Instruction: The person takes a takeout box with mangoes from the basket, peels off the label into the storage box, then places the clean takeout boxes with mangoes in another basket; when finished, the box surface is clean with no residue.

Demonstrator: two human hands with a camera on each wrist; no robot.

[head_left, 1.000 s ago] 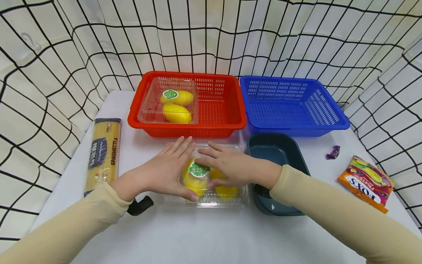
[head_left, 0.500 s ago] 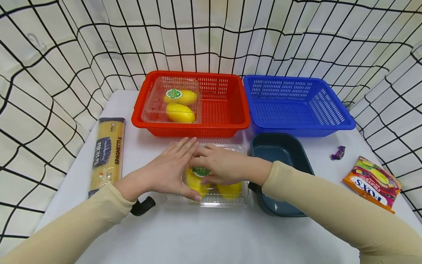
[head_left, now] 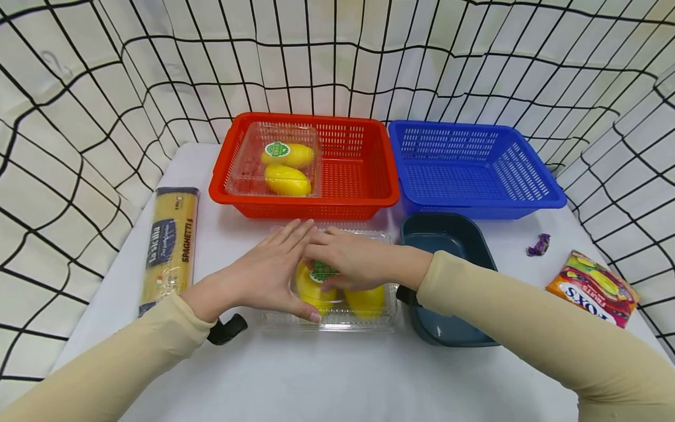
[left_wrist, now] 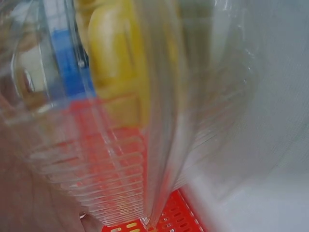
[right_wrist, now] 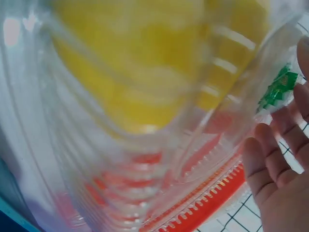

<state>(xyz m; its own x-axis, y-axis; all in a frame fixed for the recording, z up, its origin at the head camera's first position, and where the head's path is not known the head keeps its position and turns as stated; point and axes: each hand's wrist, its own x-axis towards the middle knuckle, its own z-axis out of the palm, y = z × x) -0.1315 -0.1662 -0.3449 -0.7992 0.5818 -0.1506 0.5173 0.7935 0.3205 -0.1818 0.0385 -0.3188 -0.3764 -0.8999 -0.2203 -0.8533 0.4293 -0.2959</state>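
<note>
A clear plastic clamshell box (head_left: 358,322) lies on the white table in front of the red basket, with yellow mangoes (head_left: 365,300) inside. It bears a green and white round sticker (head_left: 323,271) on its lid. My left hand (head_left: 266,269) rests over the box's left side, fingers stretched forward and thumb pointing along the front. My right hand (head_left: 358,258) reaches over the lid from the right, its fingers bent down at the sticker and partly covering it. In the right wrist view, those fingers (right_wrist: 277,164) lie close to the green sticker (right_wrist: 280,89).
The red basket (head_left: 306,208) behind holds another stickered box of mangoes (head_left: 287,179). To its right stands a blue basket (head_left: 480,205). A dark teal tub (head_left: 448,328) sits under my right forearm. Spaghetti (head_left: 169,246) lies left; a purple wrapped candy (head_left: 538,245) and Fox's bag (head_left: 593,290) lie right.
My right hand's fingers, spread over the lid earlier, have bent and moved left and down onto the sticker. The left hand stays in place on the box.
</note>
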